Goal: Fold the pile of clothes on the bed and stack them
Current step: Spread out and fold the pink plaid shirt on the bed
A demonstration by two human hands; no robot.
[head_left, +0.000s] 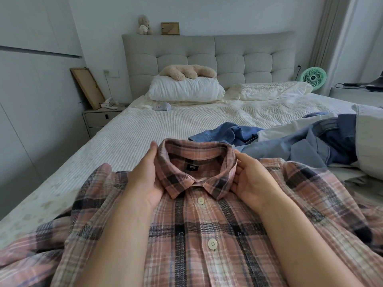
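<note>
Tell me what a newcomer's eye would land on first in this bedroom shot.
First, the pink plaid shirt spread buttoned-up across the near bed, with the left hand and right hand holding either side of its collar. Next, the rumpled heap of blue clothes to the right. Farther back, a plush toy lies on the white pillow.

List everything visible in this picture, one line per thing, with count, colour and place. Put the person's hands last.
plaid shirt: 1, pink and black, spread buttoned on the near bed
unfolded clothes: 1 pile, blue and white, right of the shirt
bed: 1, cream cover, grey padded headboard
pillows: 2, white, at the headboard
plush toy: 1, beige, on the left pillow
teddy bear: 1, pale, on the headboard ledge
picture frames: 2, wooden, one on the nightstand, one on the ledge
nightstand: 1, grey, left of bed
fan: 1, green, far right
left hand: holds the collar's left side
right hand: holds the collar's right side
</note>
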